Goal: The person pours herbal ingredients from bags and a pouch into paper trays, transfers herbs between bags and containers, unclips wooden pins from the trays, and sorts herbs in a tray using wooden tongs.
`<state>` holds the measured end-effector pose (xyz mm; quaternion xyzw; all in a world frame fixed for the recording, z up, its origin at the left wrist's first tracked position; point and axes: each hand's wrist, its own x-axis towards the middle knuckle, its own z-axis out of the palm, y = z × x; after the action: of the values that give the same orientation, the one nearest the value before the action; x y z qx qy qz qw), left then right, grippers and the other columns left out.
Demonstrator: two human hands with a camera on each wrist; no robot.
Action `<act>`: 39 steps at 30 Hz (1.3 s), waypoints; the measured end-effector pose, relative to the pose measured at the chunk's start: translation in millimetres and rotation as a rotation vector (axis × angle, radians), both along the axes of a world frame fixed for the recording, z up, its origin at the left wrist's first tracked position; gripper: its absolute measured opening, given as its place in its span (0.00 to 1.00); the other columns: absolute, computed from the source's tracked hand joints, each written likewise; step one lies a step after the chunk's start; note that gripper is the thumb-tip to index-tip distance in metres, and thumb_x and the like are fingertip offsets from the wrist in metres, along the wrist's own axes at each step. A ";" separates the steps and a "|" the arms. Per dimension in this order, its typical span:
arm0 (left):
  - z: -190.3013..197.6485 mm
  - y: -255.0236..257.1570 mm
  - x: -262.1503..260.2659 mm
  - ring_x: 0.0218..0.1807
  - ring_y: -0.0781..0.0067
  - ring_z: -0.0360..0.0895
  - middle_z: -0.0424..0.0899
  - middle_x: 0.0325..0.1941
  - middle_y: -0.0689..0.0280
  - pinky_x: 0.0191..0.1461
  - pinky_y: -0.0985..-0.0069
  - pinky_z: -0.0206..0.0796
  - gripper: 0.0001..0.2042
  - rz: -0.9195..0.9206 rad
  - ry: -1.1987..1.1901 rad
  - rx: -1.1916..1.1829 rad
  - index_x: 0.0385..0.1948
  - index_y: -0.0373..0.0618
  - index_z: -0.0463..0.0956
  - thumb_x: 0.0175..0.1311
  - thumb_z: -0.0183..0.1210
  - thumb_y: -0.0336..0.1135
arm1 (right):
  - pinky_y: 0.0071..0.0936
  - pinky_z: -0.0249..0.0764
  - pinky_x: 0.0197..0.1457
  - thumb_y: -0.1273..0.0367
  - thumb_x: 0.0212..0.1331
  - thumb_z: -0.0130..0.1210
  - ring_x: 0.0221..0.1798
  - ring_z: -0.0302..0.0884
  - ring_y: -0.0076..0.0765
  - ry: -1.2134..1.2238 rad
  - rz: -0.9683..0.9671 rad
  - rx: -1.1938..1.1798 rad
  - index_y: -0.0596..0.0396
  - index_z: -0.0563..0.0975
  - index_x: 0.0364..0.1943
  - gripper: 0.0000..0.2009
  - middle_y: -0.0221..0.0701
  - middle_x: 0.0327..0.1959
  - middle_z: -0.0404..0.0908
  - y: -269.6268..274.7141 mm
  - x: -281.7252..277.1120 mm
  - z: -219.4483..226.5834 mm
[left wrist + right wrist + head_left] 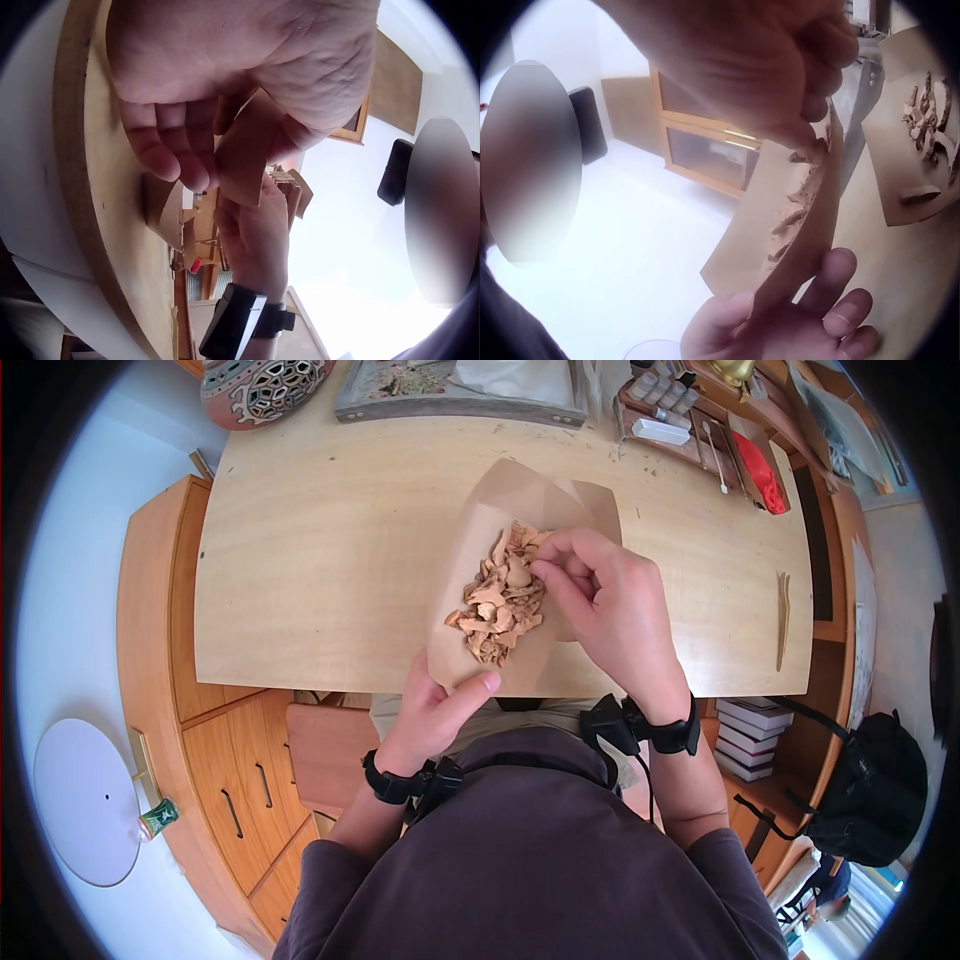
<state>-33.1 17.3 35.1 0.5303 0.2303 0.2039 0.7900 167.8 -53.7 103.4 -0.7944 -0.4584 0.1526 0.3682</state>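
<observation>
My left hand [435,710] grips the near end of a creased sheet of brown paper [455,630], its thumb over the edge and the other fingers beneath. On this sheet lies a heap of dried brown slices [495,605], irregular and curled. At the heap's right side, my right hand [615,595] has thumb and forefinger pinched together on a slice, mostly hidden by the fingertips. In the right wrist view the held paper [817,225] is folded like a trough, slices along its crease. A second brown sheet [889,172] with more slices [930,127] lies on the table beyond.
The wooden table [320,560] bears a grey tray [460,408] and a patterned pot [262,390] at the back. A rack of small bottles [665,395] and a red item [760,470] are at the back right. Wooden tweezers [783,620] lie near the right edge.
</observation>
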 end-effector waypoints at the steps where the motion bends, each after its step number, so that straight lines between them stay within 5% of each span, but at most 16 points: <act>1: -0.3 0.2 -0.3 0.54 0.79 0.75 0.81 0.55 0.66 0.58 0.76 0.68 0.20 0.000 0.000 -0.001 0.60 0.35 0.72 0.67 0.61 0.27 | 0.35 0.76 0.31 0.72 0.60 0.63 0.27 0.82 0.44 0.000 0.000 -0.001 0.54 0.82 0.39 0.05 0.39 0.25 0.83 -0.8 0.0 0.0; 7: -2.4 1.1 -1.6 0.54 0.80 0.75 0.81 0.56 0.66 0.58 0.77 0.68 0.21 0.031 0.004 -0.031 0.61 0.36 0.71 0.67 0.61 0.27 | 0.26 0.67 0.26 0.73 0.63 0.62 0.19 0.70 0.25 0.229 -0.028 0.071 0.56 0.81 0.38 0.03 0.31 0.17 0.75 -7.7 -0.6 -0.4; 9: -8.9 1.6 -4.6 0.55 0.79 0.76 0.81 0.56 0.66 0.59 0.76 0.68 0.22 0.070 0.000 -0.058 0.62 0.36 0.70 0.66 0.61 0.27 | 0.15 0.55 0.26 0.73 0.65 0.62 0.23 0.58 0.09 0.207 -0.120 0.123 0.57 0.81 0.39 0.03 0.16 0.19 0.70 -14.7 5.0 -2.5; 12: -10.7 1.3 -1.5 0.56 0.78 0.77 0.81 0.56 0.66 0.60 0.75 0.69 0.22 0.155 -0.032 -0.115 0.62 0.36 0.70 0.66 0.61 0.26 | 0.23 0.61 0.24 0.71 0.63 0.64 0.18 0.62 0.20 0.123 -0.191 0.057 0.57 0.81 0.40 0.06 0.26 0.15 0.68 -23.5 20.7 -6.2; 19: -2.9 4.6 -5.0 0.56 0.77 0.76 0.81 0.57 0.65 0.59 0.75 0.69 0.22 0.075 0.021 -0.007 0.61 0.36 0.71 0.66 0.62 0.27 | 0.27 0.63 0.24 0.71 0.61 0.64 0.17 0.63 0.26 0.080 -0.125 0.100 0.54 0.82 0.44 0.09 0.28 0.14 0.68 -5.3 9.3 -2.7; 24: 3.7 4.7 -3.3 0.54 0.78 0.75 0.81 0.56 0.65 0.58 0.75 0.68 0.22 0.028 0.032 0.031 0.60 0.35 0.71 0.65 0.62 0.28 | 0.35 0.71 0.28 0.71 0.60 0.63 0.21 0.77 0.43 -0.077 -0.058 0.082 0.55 0.83 0.42 0.08 0.38 0.21 0.80 4.3 6.6 -9.0; 27: 4.2 3.2 -1.6 0.55 0.78 0.75 0.81 0.56 0.65 0.58 0.75 0.68 0.22 0.053 0.012 -0.008 0.61 0.34 0.71 0.65 0.61 0.28 | 0.36 0.73 0.29 0.71 0.60 0.63 0.24 0.81 0.44 -0.029 -0.068 0.012 0.55 0.84 0.41 0.07 0.40 0.23 0.82 3.4 6.2 -6.1; 28: 3.2 2.7 -1.0 0.55 0.78 0.75 0.81 0.56 0.65 0.58 0.75 0.68 0.22 0.051 0.012 -0.007 0.61 0.34 0.71 0.65 0.61 0.28 | 0.36 0.73 0.29 0.71 0.60 0.63 0.24 0.81 0.44 -0.029 -0.070 0.012 0.55 0.84 0.41 0.07 0.40 0.23 0.82 1.8 7.2 -8.1; 30: -0.3 3.8 -0.9 0.56 0.78 0.75 0.80 0.57 0.65 0.60 0.75 0.68 0.23 0.027 0.002 -0.010 0.62 0.35 0.70 0.66 0.61 0.28 | 0.24 0.58 0.24 0.73 0.62 0.64 0.19 0.56 0.19 -0.070 -0.058 0.081 0.58 0.84 0.41 0.05 0.24 0.15 0.61 0.1 8.5 -13.2; 39: -9.9 6.9 -5.6 0.56 0.77 0.76 0.81 0.57 0.64 0.60 0.75 0.68 0.22 0.131 -0.019 -0.054 0.62 0.36 0.71 0.66 0.61 0.26 | 0.18 0.54 0.25 0.73 0.61 0.66 0.21 0.53 0.15 -0.030 -0.245 0.098 0.60 0.84 0.40 0.06 0.19 0.16 0.58 -19.6 13.4 -7.5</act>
<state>-38.7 24.2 25.2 0.4907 0.2622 0.2539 0.7912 181.1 -73.3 95.9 -0.8278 -0.3700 0.0721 0.4155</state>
